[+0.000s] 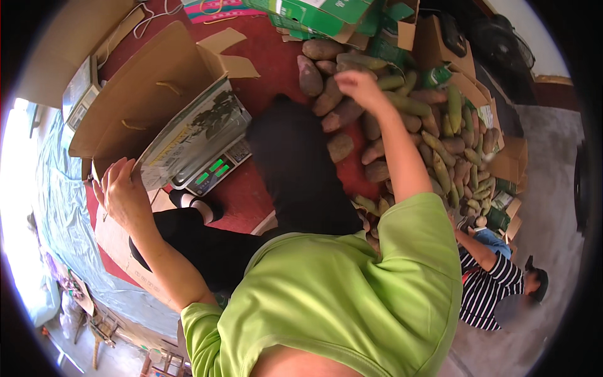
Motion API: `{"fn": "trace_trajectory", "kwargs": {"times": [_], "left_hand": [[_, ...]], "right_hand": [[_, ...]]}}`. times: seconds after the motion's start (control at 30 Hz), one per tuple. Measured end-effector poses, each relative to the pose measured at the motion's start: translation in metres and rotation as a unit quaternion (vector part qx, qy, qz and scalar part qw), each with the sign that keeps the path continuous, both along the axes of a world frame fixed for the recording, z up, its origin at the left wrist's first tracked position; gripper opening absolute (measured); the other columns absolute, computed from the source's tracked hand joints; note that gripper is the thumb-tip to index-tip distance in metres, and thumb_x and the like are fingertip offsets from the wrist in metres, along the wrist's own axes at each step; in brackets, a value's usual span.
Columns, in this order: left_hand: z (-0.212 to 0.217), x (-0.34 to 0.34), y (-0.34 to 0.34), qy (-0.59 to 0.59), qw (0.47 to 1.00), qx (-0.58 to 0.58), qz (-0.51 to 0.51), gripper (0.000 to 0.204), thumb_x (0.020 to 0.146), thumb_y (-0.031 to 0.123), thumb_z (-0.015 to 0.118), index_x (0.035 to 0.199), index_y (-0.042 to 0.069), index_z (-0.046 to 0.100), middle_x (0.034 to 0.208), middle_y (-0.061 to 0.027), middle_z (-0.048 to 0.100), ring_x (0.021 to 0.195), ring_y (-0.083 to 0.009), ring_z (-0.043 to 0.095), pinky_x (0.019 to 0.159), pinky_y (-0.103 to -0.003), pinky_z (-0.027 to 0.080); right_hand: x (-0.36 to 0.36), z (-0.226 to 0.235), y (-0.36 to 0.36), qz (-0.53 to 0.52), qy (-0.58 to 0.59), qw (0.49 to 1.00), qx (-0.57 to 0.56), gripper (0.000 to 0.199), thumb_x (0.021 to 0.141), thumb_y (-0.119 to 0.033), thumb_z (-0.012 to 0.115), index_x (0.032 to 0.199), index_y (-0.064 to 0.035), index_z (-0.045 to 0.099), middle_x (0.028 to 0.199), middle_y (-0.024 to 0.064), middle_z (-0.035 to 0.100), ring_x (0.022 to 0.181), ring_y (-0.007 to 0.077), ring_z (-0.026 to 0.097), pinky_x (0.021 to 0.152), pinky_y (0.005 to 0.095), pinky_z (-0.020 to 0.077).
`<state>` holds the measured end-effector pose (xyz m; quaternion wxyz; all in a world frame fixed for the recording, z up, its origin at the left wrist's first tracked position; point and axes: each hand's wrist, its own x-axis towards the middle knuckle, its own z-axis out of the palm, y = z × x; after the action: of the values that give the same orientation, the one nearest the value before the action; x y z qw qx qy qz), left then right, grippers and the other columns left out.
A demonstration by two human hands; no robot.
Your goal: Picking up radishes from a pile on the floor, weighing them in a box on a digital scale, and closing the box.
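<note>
At the left, my left hand (120,191) grips the near edge of an open cardboard box (129,107), its fingers bent over the rim. The box has a printed side and stands against a digital scale (217,173) with green lit displays. My right hand (358,87) is over the upper left part of a big heap of long tubers (440,144), some brownish, some green. Its fingers are curled in. Whether a tuber is in them is hidden by the hand.
Green cartons (326,19) lie beyond the heap. A black fan (499,44) stands at the far right. Another person in a striped shirt (483,289) sits at the right by more boxes. Blue plastic sheeting (63,182) covers the left side.
</note>
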<state>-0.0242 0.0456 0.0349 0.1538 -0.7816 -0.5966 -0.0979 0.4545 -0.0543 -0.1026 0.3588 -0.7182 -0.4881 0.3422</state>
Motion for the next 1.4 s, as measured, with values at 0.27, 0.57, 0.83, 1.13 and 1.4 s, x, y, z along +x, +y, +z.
{"fn": "trace_trajectory", "kwargs": {"times": [0.27, 0.57, 0.83, 1.13, 1.4], "left_hand": [[0.002, 0.012, -0.004, -0.091, 0.988, -0.127, 0.003, 0.019, 0.085, 0.012, 0.059, 0.102, 0.011, 0.068, 0.105, -0.0054, 0.066, 0.092, -0.0266, 0.064, 0.076, -0.036, 0.051], [-0.018, -0.003, -0.023, -0.049, 0.992, -0.116, -0.009, 0.029, 0.086, 0.006, 0.055, 0.112, 0.015, 0.065, 0.111, -0.0058, 0.064, 0.096, -0.0262, 0.063, 0.08, -0.037, 0.05], [-0.033, -0.014, -0.024, -0.054, 0.996, -0.057, -0.033, 0.038, 0.083, 0.002, 0.055, 0.115, 0.02, 0.065, 0.111, -0.0028, 0.064, 0.097, -0.0251, 0.063, 0.079, -0.036, 0.051], [-0.034, 0.0, -0.029, -0.052, 0.998, -0.044, -0.012, 0.042, 0.08, -0.002, 0.055, 0.114, 0.02, 0.065, 0.11, -0.0014, 0.064, 0.094, -0.0225, 0.064, 0.075, -0.034, 0.052], [-0.033, 0.002, -0.03, -0.05, 0.998, -0.034, 0.0, 0.045, 0.074, -0.004, 0.055, 0.112, 0.019, 0.066, 0.107, -0.0009, 0.064, 0.096, -0.0235, 0.061, 0.079, -0.034, 0.05]], "right_hand": [[-0.015, -0.227, -0.234, 0.091, -0.048, 0.96, -0.262, 0.026, 0.078, -0.011, 0.063, 0.104, -0.0095, 0.065, 0.076, 0.0028, 0.065, 0.063, 0.0132, 0.059, 0.05, 0.0301, 0.0456], [-0.117, -0.229, -0.328, -0.087, 0.001, 0.922, -0.376, 0.028, 0.069, -0.017, 0.067, 0.096, -0.0081, 0.069, 0.079, 0.0103, 0.069, 0.072, 0.0227, 0.067, 0.067, 0.0308, 0.052], [-0.079, -0.203, -0.373, -0.165, -0.108, 0.84, -0.505, 0.022, 0.076, -0.01, 0.057, 0.096, -0.0126, 0.066, 0.104, 0.0163, 0.064, 0.1, 0.0343, 0.06, 0.082, 0.0459, 0.0501], [-0.118, -0.17, -0.294, 0.147, -0.251, 0.847, -0.445, 0.059, 0.076, -0.03, 0.066, 0.129, -0.0166, 0.044, 0.121, 0.0086, 0.052, 0.117, 0.0276, 0.046, 0.093, 0.0416, 0.0428], [-0.136, -0.208, -0.293, 0.111, -0.257, 0.82, -0.499, 0.052, 0.078, -0.042, 0.058, 0.122, -0.0162, 0.048, 0.118, 0.011, 0.053, 0.117, 0.0291, 0.047, 0.092, 0.0484, 0.0406]]}}
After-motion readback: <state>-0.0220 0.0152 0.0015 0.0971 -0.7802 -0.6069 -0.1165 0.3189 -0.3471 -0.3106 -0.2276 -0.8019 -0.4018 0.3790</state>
